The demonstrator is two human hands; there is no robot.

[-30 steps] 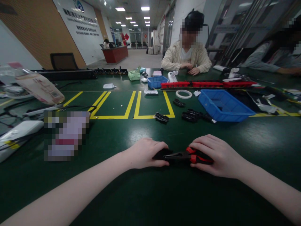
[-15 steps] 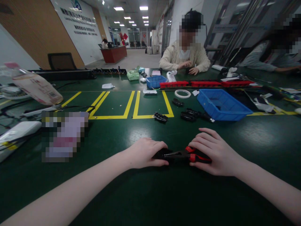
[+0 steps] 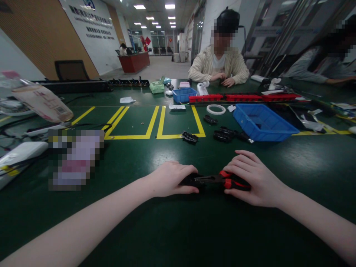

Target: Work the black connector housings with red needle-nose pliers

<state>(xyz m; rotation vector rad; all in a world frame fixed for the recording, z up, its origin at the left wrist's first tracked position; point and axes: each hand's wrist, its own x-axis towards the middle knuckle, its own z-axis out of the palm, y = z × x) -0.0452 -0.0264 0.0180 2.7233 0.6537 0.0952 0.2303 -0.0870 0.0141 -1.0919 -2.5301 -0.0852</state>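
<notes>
My right hand (image 3: 254,181) is wrapped round the red and black handles of a pair of pliers (image 3: 228,181). The jaws point left and reach the black part (image 3: 189,180) that my left hand (image 3: 175,180) pinches between thumb and fingers. Most of that part lies hidden under my left fingers, so its exact kind does not show. Both hands are low over the green table (image 3: 178,230). Beyond them lie similar-looking black plastic pieces (image 3: 190,137), with several more near the blue bin (image 3: 263,124).
A pixelated flat object (image 3: 79,159) and a tilted bottle (image 3: 41,98) are on the left. Farther back are a tape roll (image 3: 216,109), a small blue basket (image 3: 184,95) and red strips (image 3: 243,98). A co-worker (image 3: 219,66) sits opposite; another person is at the far right.
Hardly anything differs. The view has shifted very slightly, and both hands keep their hold on the black part and the pliers.
</notes>
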